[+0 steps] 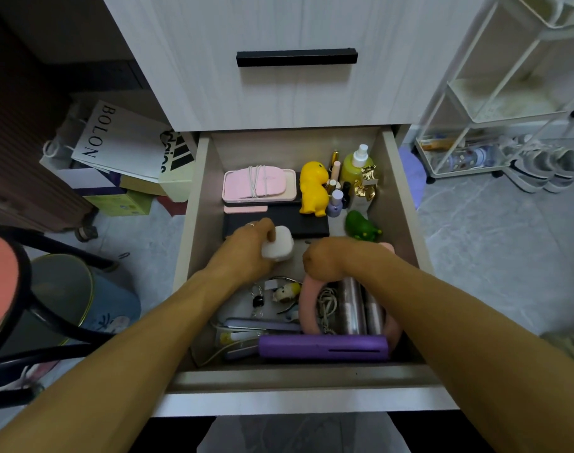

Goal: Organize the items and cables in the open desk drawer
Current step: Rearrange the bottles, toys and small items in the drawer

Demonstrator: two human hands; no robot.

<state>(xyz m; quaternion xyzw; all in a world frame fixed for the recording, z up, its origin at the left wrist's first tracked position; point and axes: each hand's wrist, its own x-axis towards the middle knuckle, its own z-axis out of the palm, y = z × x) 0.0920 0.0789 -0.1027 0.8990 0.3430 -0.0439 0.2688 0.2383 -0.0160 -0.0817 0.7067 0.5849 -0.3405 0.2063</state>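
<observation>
Left hand clamps its grip on a white case; right hand is fisted — contents hidden. Just beyond, the yellow dinosaur could topple if nudged.

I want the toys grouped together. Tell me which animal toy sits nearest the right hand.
The green toy, just beyond the right hand near the drawer's right wall. The yellow dinosaur stands farther back.

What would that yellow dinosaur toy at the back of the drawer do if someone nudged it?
The yellow dinosaur toy stands upright on small feet, so it would probably tip rather than slide. Its glossy, rounded body looks hollow and light, perhaps slippery. If it falls, it could knock the small bottles crowded beside it.
</observation>
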